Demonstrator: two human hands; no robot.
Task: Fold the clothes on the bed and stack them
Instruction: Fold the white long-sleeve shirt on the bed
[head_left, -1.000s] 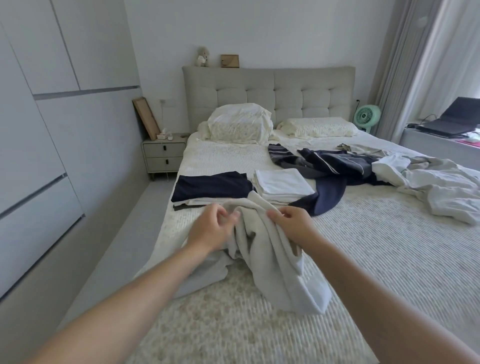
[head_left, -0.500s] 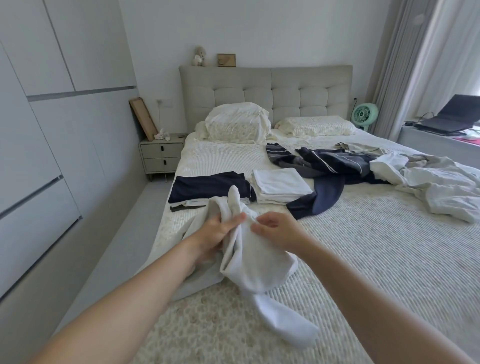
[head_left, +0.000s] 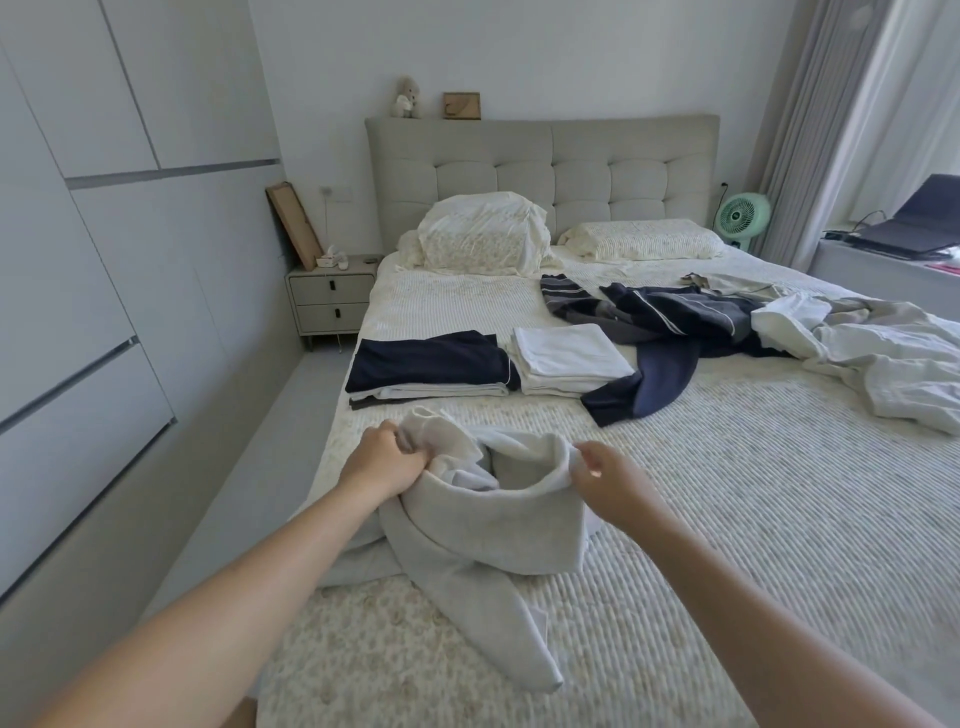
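Garment (head_left: 483, 530), pale grey, lay bunched at the near left of the bed (head_left: 779, 519); your left hand (head_left: 387, 460) gripped one edge, your right hand (head_left: 605, 478) pinched the other. Beyond sat two folded stacks (head_left: 566, 358), then unfolded clothes (head_left: 675, 322) at far right.

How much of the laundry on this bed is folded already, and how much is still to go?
Two folded stacks already sit on the bed: one topped by a navy piece, one white. In hand now is a pale grey garment, gripped by the left hand and right hand, still bunched. Left to do: the loose navy striped clothes and the crumpled white heap. Roughly halfway, I'd guess.
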